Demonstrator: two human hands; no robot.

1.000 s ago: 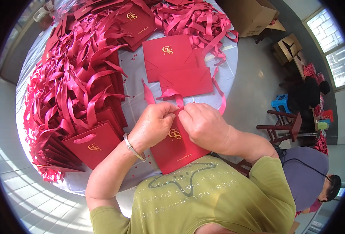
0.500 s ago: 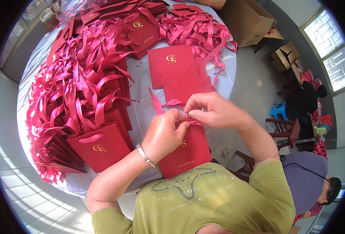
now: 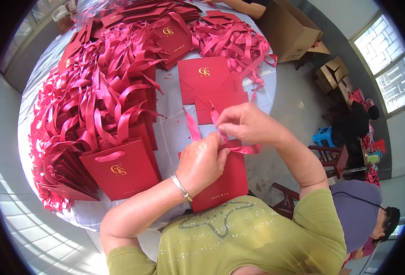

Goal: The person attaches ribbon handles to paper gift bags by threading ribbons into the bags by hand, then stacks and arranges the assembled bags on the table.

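Red bags (image 3: 120,178), ribbons (image 3: 232,41) on table (image 3: 168,130)

– Looks like what sort of place?
– Resembles a bag-making workshop: heaped with red gift bags (image 3: 131,176) and loose ribbons (image 3: 232,43) across the bench (image 3: 169,103). Includes cardboard cartons (image 3: 294,30) and co-workers (image 3: 356,211), too.

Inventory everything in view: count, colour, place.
Rectangular paper bag: one, red, under hands.
Glossy ribbons: several, pink, around fingertips.
Ribboned paper bags: many, red, table's left.
Flat paper bags: several, red, beyond hands.
Ribbon heap: one, pink, table's far right.
Round draped table: one, white, centre left.
Cardboard boxes: two, brown, right.
Plastic stool: one, blue, right.
Wooden stools: two, maroon, right.
Other people: at least three, purple or black tops, right, top.
Metal bangle: one, silver, left wrist.
Shirt: one, green, bottom.
Left hand, right hand: one each, bare, at ribbon.
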